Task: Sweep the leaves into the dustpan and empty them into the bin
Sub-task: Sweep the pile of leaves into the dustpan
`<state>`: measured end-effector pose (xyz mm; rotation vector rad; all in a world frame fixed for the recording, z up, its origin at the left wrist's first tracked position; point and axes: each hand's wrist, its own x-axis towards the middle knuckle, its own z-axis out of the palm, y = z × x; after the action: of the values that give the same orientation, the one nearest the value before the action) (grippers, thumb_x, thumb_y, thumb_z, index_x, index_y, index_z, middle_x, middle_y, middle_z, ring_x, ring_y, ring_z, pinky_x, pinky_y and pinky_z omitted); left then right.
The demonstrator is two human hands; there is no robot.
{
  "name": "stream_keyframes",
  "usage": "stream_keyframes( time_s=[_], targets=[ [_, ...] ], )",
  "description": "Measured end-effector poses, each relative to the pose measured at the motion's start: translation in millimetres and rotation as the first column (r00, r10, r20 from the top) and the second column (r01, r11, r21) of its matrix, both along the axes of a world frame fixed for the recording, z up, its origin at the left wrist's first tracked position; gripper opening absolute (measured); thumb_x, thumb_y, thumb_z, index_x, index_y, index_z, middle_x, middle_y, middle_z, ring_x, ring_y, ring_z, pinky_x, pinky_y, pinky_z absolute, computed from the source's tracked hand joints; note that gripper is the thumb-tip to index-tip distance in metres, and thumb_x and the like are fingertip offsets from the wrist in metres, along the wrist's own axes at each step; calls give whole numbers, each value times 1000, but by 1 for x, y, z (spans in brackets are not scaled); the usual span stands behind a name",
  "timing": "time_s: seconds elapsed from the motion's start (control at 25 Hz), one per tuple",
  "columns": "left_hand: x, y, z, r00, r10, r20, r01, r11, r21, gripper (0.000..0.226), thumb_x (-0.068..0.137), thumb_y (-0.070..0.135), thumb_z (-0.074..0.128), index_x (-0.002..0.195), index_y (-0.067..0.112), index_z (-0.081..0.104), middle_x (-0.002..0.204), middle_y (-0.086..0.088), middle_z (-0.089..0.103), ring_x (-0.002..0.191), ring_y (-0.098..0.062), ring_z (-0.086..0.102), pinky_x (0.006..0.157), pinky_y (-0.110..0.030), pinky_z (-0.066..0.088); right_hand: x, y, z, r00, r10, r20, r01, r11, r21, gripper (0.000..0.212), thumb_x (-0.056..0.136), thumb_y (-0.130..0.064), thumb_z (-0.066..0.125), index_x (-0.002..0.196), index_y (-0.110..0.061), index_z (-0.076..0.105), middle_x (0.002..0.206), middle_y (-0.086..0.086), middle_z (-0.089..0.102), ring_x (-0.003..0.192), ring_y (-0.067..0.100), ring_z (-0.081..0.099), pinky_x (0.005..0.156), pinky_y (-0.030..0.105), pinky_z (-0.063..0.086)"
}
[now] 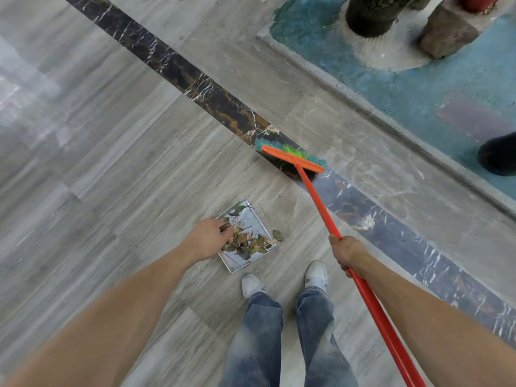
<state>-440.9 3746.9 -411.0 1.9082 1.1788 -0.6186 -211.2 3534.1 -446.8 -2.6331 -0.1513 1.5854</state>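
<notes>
Leaves (245, 243) are lying in a heap inside the shiny metal dustpan (251, 219), which is sitting flat on the grey floor (111, 163) just in front of the person's white shoes (316, 273). Most of them are brown and dry, and a few are green. One leaf (277, 235) is lying on the floor just beside the pan's right edge.

The left hand (206, 238) is reaching down to the pan, with its fingers curled round a dark handle at the pan's left side. The right hand (346, 254) is squeezing tight round the orange stick of the broom (293, 157). The broom's head, with blue and green bristles, is resting on the dark marble strip (195, 79) in the floor, well apart from the pan. A black pot (371, 15) is standing on the blue patch at the top. I cannot see any bin.
</notes>
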Motion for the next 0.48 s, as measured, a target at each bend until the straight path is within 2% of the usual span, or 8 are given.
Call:
stream_keyframes(
  time_s=[0.08,0.12,0.16,0.2,0.32,0.48],
  targets=[
    [2,-2,-3,1000,4,0,-4,1000,-5,44,99,35,46,72,3,60,56,-3,51,46,-14,42,43,-21,30,-26,2,-14,997,76,-31,-77,997,-27,53,101,-42,30,107,5,56,62,13,57,47,23,52,47,30,47],
    [3,-1,-3,1000,8,-4,-8,1000,-3,42,99,35,46,69,6,57,54,-2,50,46,-14,42,44,-23,30,-46,-3,-17,992,112,-63,-114,993,-31,55,101,-43,30,110,5,56,67,13,60,53,23,55,54,32,50],
    [3,-1,-3,1000,11,-3,-11,1000,4,42,99,35,47,67,8,55,53,-1,49,46,-14,43,45,-24,31,-68,-11,-19,985,136,-109,-140,990,-32,55,100,-45,30,111,3,56,72,12,61,59,24,56,60,33,51],
    [4,-1,-2,1000,8,3,-8,1000,9,43,98,34,47,64,10,53,52,-1,48,46,-14,43,46,-25,31,-88,-20,-10,977,104,-188,-113,993,-34,52,100,-46,31,106,0,56,71,11,59,58,23,55,59,32,50],
    [7,-3,6,1000,-28,-2,29,999,28,49,99,31,47,53,15,40,49,1,42,46,-13,39,47,-27,26,-124,-47,24,908,-85,-411,77,996,-36,39,99,-45,35,91,-11,51,57,6,47,35,14,42,36,24,39],
    [3,-5,19,999,-39,13,39,999,26,48,99,31,47,53,17,43,50,2,43,48,-12,40,48,-25,27,-111,-67,67,887,-146,-437,175,984,27,38,98,-47,37,89,-14,53,52,1,41,30,10,34,30,18,29]
  ],
)
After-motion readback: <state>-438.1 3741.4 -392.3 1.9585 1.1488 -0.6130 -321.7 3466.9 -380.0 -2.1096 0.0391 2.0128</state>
